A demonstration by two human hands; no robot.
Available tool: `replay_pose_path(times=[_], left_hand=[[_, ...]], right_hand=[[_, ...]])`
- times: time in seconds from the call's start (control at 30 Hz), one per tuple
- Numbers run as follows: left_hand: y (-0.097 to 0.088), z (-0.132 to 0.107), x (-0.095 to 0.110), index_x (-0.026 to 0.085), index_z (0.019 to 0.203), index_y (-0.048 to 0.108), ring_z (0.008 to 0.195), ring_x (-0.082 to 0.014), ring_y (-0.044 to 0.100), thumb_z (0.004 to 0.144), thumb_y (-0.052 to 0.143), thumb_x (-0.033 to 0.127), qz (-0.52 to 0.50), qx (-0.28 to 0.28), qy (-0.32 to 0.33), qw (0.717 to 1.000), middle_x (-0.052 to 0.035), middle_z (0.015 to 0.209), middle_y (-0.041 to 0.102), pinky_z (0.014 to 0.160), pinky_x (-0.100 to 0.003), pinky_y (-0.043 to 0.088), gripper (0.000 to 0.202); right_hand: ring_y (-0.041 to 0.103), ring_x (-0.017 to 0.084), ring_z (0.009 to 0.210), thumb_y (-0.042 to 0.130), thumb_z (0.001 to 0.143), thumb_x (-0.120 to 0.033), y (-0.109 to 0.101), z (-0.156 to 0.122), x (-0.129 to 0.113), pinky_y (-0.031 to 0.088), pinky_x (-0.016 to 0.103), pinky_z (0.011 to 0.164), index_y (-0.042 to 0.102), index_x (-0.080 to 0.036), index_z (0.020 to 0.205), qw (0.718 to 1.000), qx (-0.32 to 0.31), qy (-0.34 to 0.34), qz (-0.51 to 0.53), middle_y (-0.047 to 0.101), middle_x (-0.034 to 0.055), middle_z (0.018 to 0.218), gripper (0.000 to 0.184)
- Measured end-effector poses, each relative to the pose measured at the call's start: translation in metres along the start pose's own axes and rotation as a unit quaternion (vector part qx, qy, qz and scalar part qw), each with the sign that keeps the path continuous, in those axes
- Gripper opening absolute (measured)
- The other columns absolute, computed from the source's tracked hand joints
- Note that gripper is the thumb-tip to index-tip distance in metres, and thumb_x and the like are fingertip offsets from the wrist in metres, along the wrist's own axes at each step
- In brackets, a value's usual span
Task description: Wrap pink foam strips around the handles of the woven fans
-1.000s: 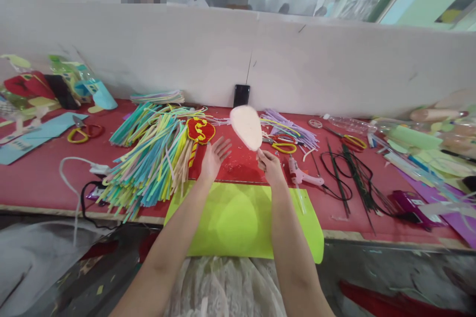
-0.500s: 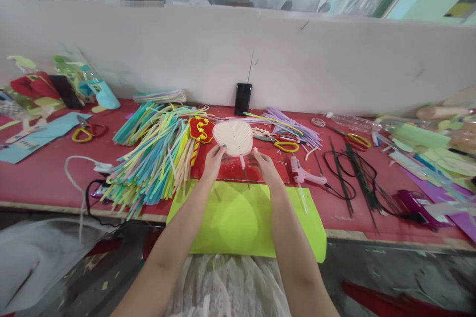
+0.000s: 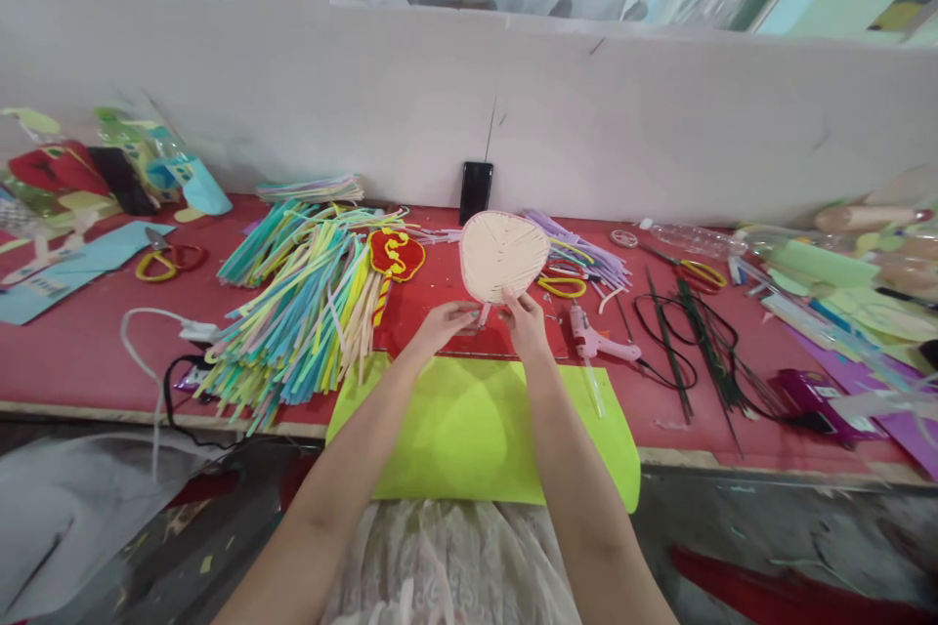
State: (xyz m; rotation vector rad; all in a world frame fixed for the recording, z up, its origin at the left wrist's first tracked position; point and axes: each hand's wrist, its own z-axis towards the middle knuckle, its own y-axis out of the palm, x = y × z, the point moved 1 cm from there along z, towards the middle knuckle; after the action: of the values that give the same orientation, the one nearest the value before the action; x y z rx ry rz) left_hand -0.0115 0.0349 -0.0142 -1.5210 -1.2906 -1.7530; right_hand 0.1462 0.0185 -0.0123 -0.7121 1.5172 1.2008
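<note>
Fan: a small cream woven fan (image 3: 502, 254) held upright above the red table (image 3: 88, 352), just past the lime-green foam sheet (image 3: 476, 430).
Right hand (image 3: 525, 322): fingers pinched on the fan's lower edge — holding it.
Left hand (image 3: 446, 324): fingertips closed at the fan's short handle.
Beside: pile of coloured strips (image 3: 300, 312) to the left; pink glue gun (image 3: 597, 340) and yellow-handled scissors (image 3: 561, 285) to the right.

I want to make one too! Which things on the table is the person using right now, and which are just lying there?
In use:
- cream fan-shaped piece, held up at its lower edge by both hands: left hand, right hand
- yellow-green sheet, under the forearms

Lying about:
- pile of coloured strips
- glue gun
- yellow-handled scissors
- black phone
- dark wires
</note>
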Motion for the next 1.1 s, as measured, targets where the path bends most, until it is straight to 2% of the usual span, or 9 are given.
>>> replay_pose_path(times=[0.17,0.27,0.4,0.6,0.7,0.8,0.97,1.03,1.1], left_hand=[[0.005,-0.002,-0.007,0.016,0.079,0.066,0.067,-0.0202,0.066,0.062,0.072,0.035,0.054,-0.063,-0.025,0.996,-0.0082,0.077,0.071,0.071,-0.036,0.051,0.026],[0.008,-0.001,-0.009,0.016,0.074,0.064,0.064,-0.0191,0.066,0.062,0.071,0.039,0.079,-0.045,-0.019,0.996,-0.0069,0.074,0.071,0.065,-0.032,0.051,0.027],[0.011,-0.004,-0.007,0.017,0.073,0.064,0.062,-0.0205,0.065,0.066,0.067,0.04,0.135,-0.002,0.01,0.991,-0.0061,0.072,0.069,0.065,-0.035,0.05,0.024],[0.012,-0.012,0.0,0.019,0.072,0.064,0.065,-0.0226,0.065,0.072,0.061,0.034,0.257,0.053,0.104,0.959,-0.007,0.075,0.068,0.069,-0.035,0.049,0.015],[0.013,-0.013,0.0,0.018,0.074,0.065,0.069,-0.0213,0.065,0.074,0.059,0.033,0.292,0.046,0.12,0.948,-0.0061,0.075,0.068,0.071,-0.033,0.048,0.016],[0.015,-0.012,0.0,0.016,0.08,0.065,0.077,-0.0196,0.064,0.077,0.054,0.039,0.273,0.025,0.111,0.955,-0.0055,0.082,0.068,0.076,-0.031,0.048,0.026],[0.005,-0.003,0.001,0.013,0.101,0.058,0.097,-0.0197,0.059,0.08,0.051,0.04,0.135,0.149,0.128,0.971,-0.0089,0.103,0.065,0.084,-0.032,0.047,0.035],[-0.002,0.001,0.001,0.013,0.1,0.058,0.096,-0.0204,0.06,0.075,0.058,0.036,0.106,0.175,0.129,0.97,-0.009,0.102,0.065,0.083,-0.034,0.048,0.034],[-0.008,0.003,0.001,0.012,0.098,0.058,0.088,-0.02,0.062,0.071,0.062,0.032,0.088,0.184,0.111,0.973,-0.008,0.097,0.066,0.079,-0.034,0.05,0.034]], right_hand=[[0.057,0.009,0.067,0.069,0.061,-0.043,0.0,0.0,0.0,0.044,0.021,0.054,0.064,-0.021,0.082,0.999,0.015,0.0,0.029,0.065,0.0009,0.09,0.031],[0.057,0.01,0.068,0.07,0.061,-0.042,0.001,-0.001,-0.001,0.045,0.021,0.054,0.065,-0.02,0.082,0.999,0.013,0.003,0.039,0.065,0.0016,0.09,0.031],[0.056,0.01,0.069,0.07,0.061,-0.041,0.001,-0.001,0.0,0.045,0.021,0.055,0.065,-0.018,0.083,0.999,0.031,-0.014,0.014,0.065,0.0029,0.089,0.031],[0.058,0.013,0.07,0.071,0.059,-0.037,0.004,0.0,0.005,0.046,0.023,0.054,0.067,-0.017,0.084,0.999,0.025,-0.028,0.004,0.066,0.0036,0.084,0.032],[0.059,0.014,0.076,0.071,0.059,-0.036,0.003,0.001,0.005,0.048,0.023,0.057,0.066,-0.018,0.089,0.999,0.008,-0.03,0.013,0.067,0.0038,0.09,0.035],[0.059,0.012,0.075,0.072,0.06,-0.034,0.001,0.001,0.005,0.049,0.021,0.059,0.066,-0.019,0.09,0.999,0.0,-0.014,0.04,0.066,0.0025,0.094,0.034],[0.059,0.011,0.073,0.072,0.06,-0.034,0.005,-0.003,0.009,0.049,0.021,0.06,0.066,-0.019,0.089,0.995,-0.092,0.031,0.03,0.067,0.0019,0.092,0.032],[0.06,0.012,0.073,0.071,0.06,-0.035,0.008,-0.004,0.011,0.05,0.023,0.06,0.066,-0.019,0.09,0.99,-0.134,0.049,0.002,0.067,0.0025,0.091,0.034],[0.06,0.013,0.073,0.069,0.061,-0.039,0.008,-0.004,0.012,0.05,0.024,0.06,0.065,-0.019,0.091,0.989,-0.138,0.046,-0.025,0.066,0.0027,0.09,0.036]])
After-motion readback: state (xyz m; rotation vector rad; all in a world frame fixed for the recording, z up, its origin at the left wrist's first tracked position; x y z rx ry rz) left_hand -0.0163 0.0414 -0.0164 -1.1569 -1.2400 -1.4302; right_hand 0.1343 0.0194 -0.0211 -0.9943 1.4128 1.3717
